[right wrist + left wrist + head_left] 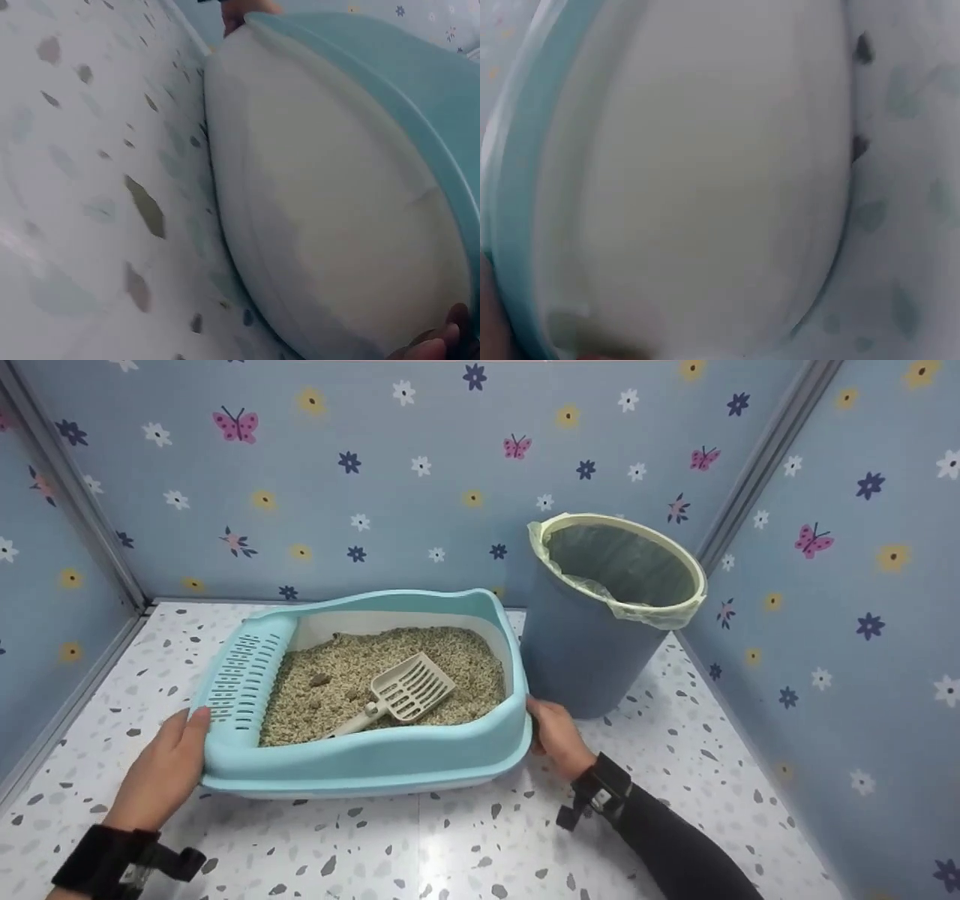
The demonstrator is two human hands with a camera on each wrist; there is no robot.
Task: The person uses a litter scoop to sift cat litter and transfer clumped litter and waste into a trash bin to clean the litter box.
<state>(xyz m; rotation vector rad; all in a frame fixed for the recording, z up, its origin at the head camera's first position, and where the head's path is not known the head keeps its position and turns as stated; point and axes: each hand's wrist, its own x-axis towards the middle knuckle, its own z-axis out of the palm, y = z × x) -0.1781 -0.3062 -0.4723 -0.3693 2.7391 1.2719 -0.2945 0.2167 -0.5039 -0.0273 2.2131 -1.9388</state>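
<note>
A litter box (360,757) with a light blue rim and white base holds tan, grainy litter (465,652). On the litter lies a beige slotted litter scoop (412,688), its handle toward the near left. Several darker clumps (320,679) show left of the scoop. My left hand (161,769) grips the box's left end by the rim, thumb on top. My right hand (559,735) holds the right end, and in the right wrist view its fingertips (442,341) curl beneath the blue rim. Whether the base touches the floor I cannot tell.
A blue-grey trash bin (592,660) with a cream rim and a thin liner bag (652,617) stands just right of the box. Flower-patterned walls (420,532) enclose the speckled white floor (420,847) at the back and both sides.
</note>
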